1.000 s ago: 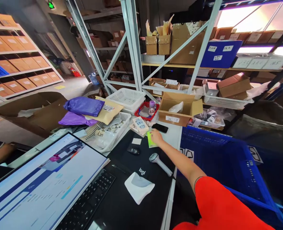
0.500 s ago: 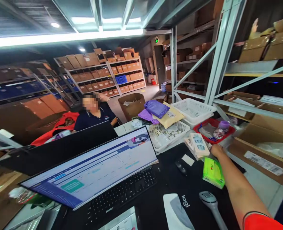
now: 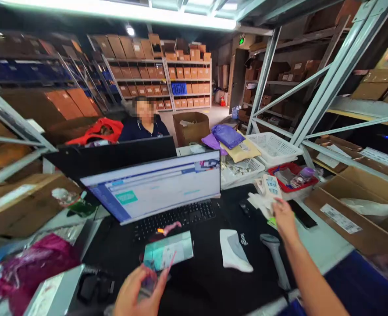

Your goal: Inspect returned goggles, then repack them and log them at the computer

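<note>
My right hand (image 3: 284, 217) reaches across the black desk mat (image 3: 210, 272) to a green tissue pack (image 3: 272, 221). Its fingers are closed on a white sheet (image 3: 258, 202) at the pack, beside a stack of small white boxes (image 3: 272, 186). My left hand (image 3: 137, 289) is low at the front edge, blurred. Its fingers curl round the near end of a flat teal and white packet (image 3: 169, 253) above the mat. A grey barcode scanner (image 3: 272, 250) lies just left of my right forearm.
A monitor (image 3: 154, 186) and keyboard (image 3: 174, 217) stand ahead, with a seated person (image 3: 144, 125) behind them. A folded white cloth (image 3: 235, 250), a mouse (image 3: 244, 206), a phone (image 3: 302, 214), a red tray (image 3: 292, 177), white baskets (image 3: 272, 149) and an open cardboard box (image 3: 354, 210) crowd the desk. Purple bags (image 3: 26, 263) lie at left.
My view has swung left and up. The right hand has gone from the green pack's far side to pulling a white sheet at it. The left hand has come into view with a packet.
</note>
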Motion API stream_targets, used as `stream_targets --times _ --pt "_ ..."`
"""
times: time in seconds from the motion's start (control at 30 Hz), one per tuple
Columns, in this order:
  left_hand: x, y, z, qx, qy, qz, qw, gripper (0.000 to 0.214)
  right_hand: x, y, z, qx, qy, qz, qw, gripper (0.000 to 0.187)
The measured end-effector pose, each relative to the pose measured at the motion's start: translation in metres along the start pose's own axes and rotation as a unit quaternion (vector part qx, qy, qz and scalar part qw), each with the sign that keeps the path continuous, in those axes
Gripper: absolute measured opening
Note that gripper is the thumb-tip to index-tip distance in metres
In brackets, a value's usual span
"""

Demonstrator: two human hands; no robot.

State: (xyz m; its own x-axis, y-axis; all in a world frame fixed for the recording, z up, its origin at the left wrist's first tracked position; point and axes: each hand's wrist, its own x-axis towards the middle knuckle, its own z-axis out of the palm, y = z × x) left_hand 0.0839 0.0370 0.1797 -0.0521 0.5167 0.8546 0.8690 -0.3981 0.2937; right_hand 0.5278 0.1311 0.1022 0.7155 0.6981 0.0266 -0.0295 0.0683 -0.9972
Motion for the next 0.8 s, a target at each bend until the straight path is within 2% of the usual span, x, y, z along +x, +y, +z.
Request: stream_targets --times 0.03,0.1,0.23,0.33,0.43,0.5,0.63,0.7,0.77,0.8 --pt "-0.001 -0.001 -0.004 0.013 -0.015 0.011 1.000 0.025 -0.025 0.002 0.011 0.046 -0.032 0.029 0.998 0.057" --pt "-0.004 0.000 -0.012 0.011 -0.006 0.025 1.000 0.022 -0.079 0.004 0.035 0.125 -0.088 0.076 0.985 0.058" --pt "-0.009 0.010 -0.026 0.005 -0.015 0.059 0.998 0.024 -0.180 -0.014 0.070 0.230 -0.201 0.174 0.936 0.052" --pt "-0.013 0.017 -0.033 0.012 -0.011 0.097 0.995 0.028 -0.236 -0.040 0.082 0.272 -0.315 0.226 0.881 0.047" --pt "-0.019 0.020 -0.037 0.013 -0.001 0.120 0.993 0.028 -0.276 -0.066 0.088 0.303 -0.401 0.242 0.830 0.045" --pt "-0.023 0.020 -0.039 0.006 -0.007 0.126 0.992 0.022 -0.294 -0.079 0.092 0.296 -0.444 0.208 0.820 0.041" --pt "-0.032 0.021 -0.045 0.018 0.007 0.114 0.993 0.019 -0.308 -0.092 0.095 0.185 -0.510 0.018 0.840 0.033" --pt "-0.036 0.022 -0.048 0.012 0.008 0.115 0.993 0.024 -0.311 -0.092 0.096 0.143 -0.499 -0.057 0.853 0.026" --pt "-0.039 0.024 -0.050 -0.011 -0.010 0.131 0.991 0.025 -0.317 -0.087 0.099 0.132 -0.443 -0.096 0.881 0.016" --pt "-0.041 0.025 -0.050 -0.021 -0.015 0.134 0.991 0.023 -0.321 -0.084 0.101 0.130 -0.407 -0.110 0.897 0.016"
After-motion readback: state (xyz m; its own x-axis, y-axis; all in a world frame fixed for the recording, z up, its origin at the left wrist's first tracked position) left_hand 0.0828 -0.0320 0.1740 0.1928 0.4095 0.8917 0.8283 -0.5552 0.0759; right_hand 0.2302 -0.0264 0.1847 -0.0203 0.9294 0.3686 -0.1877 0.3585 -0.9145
